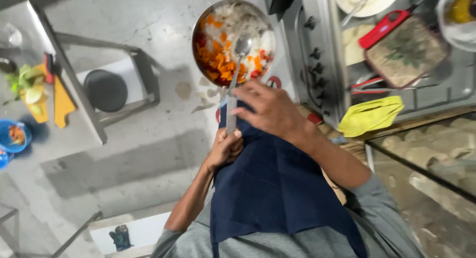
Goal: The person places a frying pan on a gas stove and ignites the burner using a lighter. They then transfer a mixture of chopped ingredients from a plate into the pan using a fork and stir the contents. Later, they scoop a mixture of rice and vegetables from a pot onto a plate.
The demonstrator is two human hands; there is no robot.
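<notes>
A round metal pan (199, 27) holds chopped orange, red and white vegetable pieces. It is held out over the grey floor in front of my blue apron (270, 183). My left hand (225, 149) is closed around the pan's long metal handle (231, 120). My right hand (267, 109) pinches the stem of a metal spoon (242, 47). The spoon's bowl rests on the food near the pan's middle.
A stove (322, 54) with a row of dark knobs stands to the right, bearing a red-handled square pan (404, 49) and a white plate (367, 0). A yellow cloth (369, 116) lies at its edge. Left is a metal table (74, 89) with a yellow board (62, 104), greens, blue bowls (15, 136) and a black stool (105, 90).
</notes>
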